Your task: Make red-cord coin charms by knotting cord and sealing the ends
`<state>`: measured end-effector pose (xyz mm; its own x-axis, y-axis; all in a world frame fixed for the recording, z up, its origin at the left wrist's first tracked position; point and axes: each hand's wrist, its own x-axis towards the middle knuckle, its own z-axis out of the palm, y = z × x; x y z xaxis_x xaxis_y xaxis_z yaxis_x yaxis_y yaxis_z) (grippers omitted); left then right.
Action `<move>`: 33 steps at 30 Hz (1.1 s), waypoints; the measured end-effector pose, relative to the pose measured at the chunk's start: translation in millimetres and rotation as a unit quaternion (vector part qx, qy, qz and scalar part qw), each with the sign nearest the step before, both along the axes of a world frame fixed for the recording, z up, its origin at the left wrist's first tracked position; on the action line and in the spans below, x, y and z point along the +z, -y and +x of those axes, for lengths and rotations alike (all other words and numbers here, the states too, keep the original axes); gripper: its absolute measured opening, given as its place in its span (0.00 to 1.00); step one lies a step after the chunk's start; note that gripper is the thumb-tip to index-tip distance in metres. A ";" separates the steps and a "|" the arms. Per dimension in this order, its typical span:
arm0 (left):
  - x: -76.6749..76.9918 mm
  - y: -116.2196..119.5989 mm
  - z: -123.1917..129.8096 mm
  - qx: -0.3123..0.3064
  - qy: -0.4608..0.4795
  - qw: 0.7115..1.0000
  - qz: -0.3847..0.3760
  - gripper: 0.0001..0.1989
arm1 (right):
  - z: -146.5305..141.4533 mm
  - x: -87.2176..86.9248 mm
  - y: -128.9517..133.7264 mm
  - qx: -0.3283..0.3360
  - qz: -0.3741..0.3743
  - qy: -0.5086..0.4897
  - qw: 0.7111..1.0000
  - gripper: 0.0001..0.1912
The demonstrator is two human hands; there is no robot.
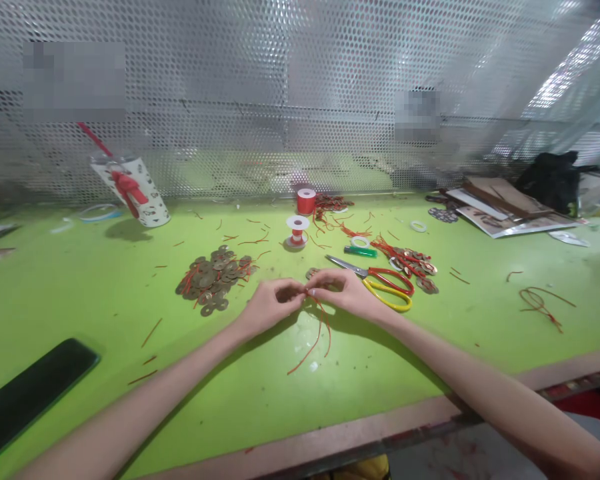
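My left hand [280, 300] and my right hand [343, 290] meet over the middle of the green table [220, 413]. Both pinch a thin red cord [321, 327], whose loose ends hang down toward me. The exact spot between the fingertips is too small to make out. Just behind my right fingers a coin [311, 273] partly shows. Left of my left hand lies a heap of old-style coins [215, 277] with bits of red cord. Close to my right hand rest scissors [390, 287] with one red and one yellow handle, blades pointing left.
Behind my hands stand a nearly used spool [297, 233] and a fuller red spool [306, 201]. A green lighter [361, 252] and strung coins [413, 261] lie right of them. A tilted patterned cup [135, 190] stands back left, a black phone-like slab [40, 397] front left, papers [505, 207] back right.
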<state>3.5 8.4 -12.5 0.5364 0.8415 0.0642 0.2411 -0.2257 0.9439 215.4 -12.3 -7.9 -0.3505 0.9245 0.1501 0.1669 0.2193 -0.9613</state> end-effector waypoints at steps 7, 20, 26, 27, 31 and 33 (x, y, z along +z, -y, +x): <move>-1.0 -1.8 -0.4 0.003 0.004 1.000 -0.002 0.11 | 0.1 -7.5 -2.4 0.033 -0.059 -0.047 0.997 0.09; -2.7 9.3 -1.3 -0.006 -0.050 0.940 0.339 0.05 | 5.7 1.3 -4.6 0.040 -0.081 -0.034 0.995 0.10; -7.6 10.4 -3.3 0.002 -0.083 0.898 0.432 0.04 | 4.0 7.1 0.4 0.062 -0.115 -0.011 0.991 0.06; -7.7 10.0 -3.4 0.003 -0.084 0.898 0.433 0.04 | 3.5 6.2 0.9 0.065 -0.119 -0.012 0.991 0.06; -7.0 10.0 -3.2 -0.002 -0.088 0.895 0.436 0.03 | 1.9 0.5 1.9 0.075 -0.115 -0.019 0.990 0.11; -6.3 10.7 -3.1 -0.005 -0.089 0.896 0.435 0.04 | 2.1 0.4 2.3 0.079 -0.105 -0.019 0.991 0.12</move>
